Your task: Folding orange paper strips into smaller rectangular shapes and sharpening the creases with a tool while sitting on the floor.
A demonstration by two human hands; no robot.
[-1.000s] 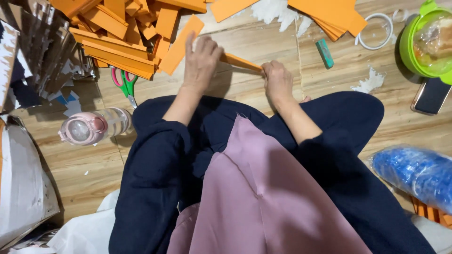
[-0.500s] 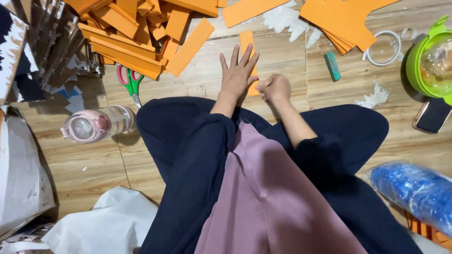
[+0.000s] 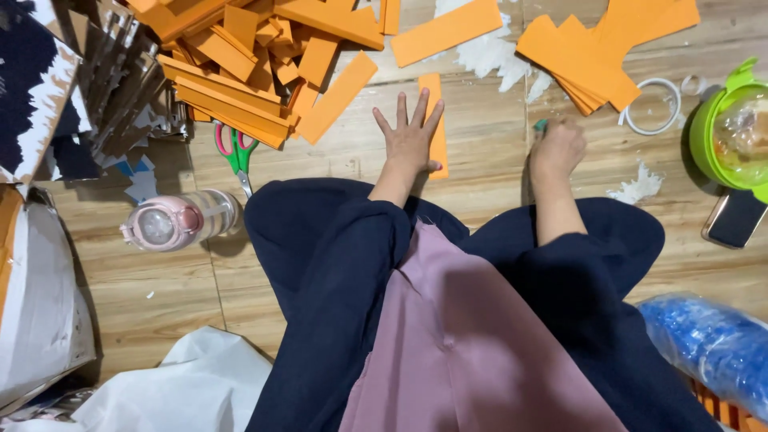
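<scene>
Pressing flat with the left hand (image 3: 410,138), fingers spread and released, palm down on an orange paper strip (image 3: 434,100) lying on the wooden floor (image 3: 336,160). Running lengthwise away from the body, the strip's long axis, its far end showing beyond the fingertips and its near end beside the heel of the palm. Closing the right hand (image 3: 558,146) into a loose clench over a small teal object (image 3: 541,126), only a tip of it showing past the knuckles, so hard to tell its kind. Sitting well apart from the strip, off to its right, that right hand; nearer by far, the left one, already on top of it.

Lying further out, left of the strip, a slanted orange strip (image 3: 338,98) and behind it a big heap of orange pieces (image 3: 232,56). Resting just below that heap, green-handled scissors (image 3: 234,152), and nearer the knee a pink-capped clear bottle (image 3: 178,222) on its side. Spreading beyond the right hand, a fanned stack of orange sheets (image 3: 600,48), a white ring (image 3: 654,106), scraps of white fluff (image 3: 640,188), a green lidded bowl (image 3: 730,132) and a dark phone (image 3: 736,218). Showing at the lower right edge, a blue plastic bundle (image 3: 712,344).
</scene>
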